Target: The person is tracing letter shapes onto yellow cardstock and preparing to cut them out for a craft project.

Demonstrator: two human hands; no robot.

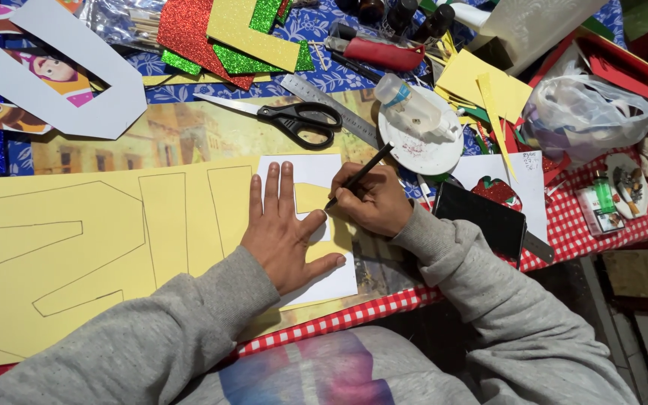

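While the right hand [373, 199] keeps a tight grip on a black pencil [358, 177], tip down at the edge of a white template [305, 171], the left hand [283, 229] lies flat and open, fingers spread, pressing that template onto the yellow sheet [76, 255] on the tabletop [601, 217]. Beyond lie black scissors [286, 116], a steel ruler [331, 107], a glue bottle [414, 109] on a white plate [425, 154], and glittery red, green and yellow sheets [226, 34].

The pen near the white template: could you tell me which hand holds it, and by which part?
The right hand grips the black pen low on its barrel, near the tip. The left hand holds nothing; it lies flat on the white template.
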